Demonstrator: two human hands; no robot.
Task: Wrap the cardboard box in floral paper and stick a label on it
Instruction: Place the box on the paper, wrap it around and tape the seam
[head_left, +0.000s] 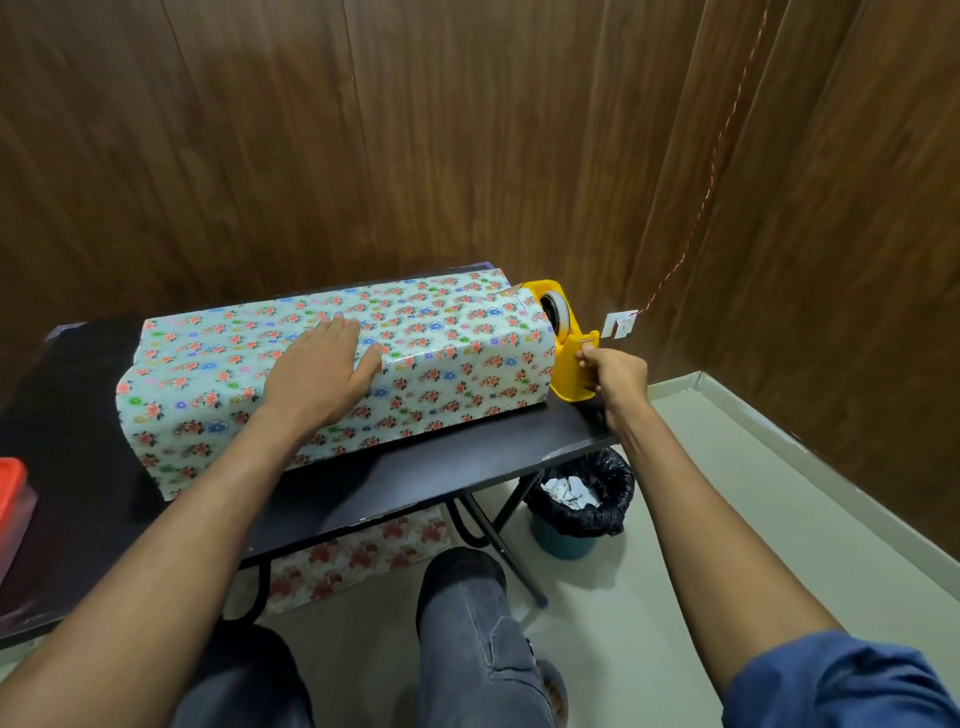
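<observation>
head | left hand (320, 375) flat, open on floral paper (441, 332) | right hand (613, 371) pinching tape dispenser (569, 358)

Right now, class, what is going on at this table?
A person is wrapping a long box in floral paper on a black table. The left hand presses flat on the paper on top. The right hand pinches at the front of a yellow tape dispenser beside the box's right end. No label is visible yet.

Floral-papered box (332, 374) lengthwise on table (467, 467)
</observation>
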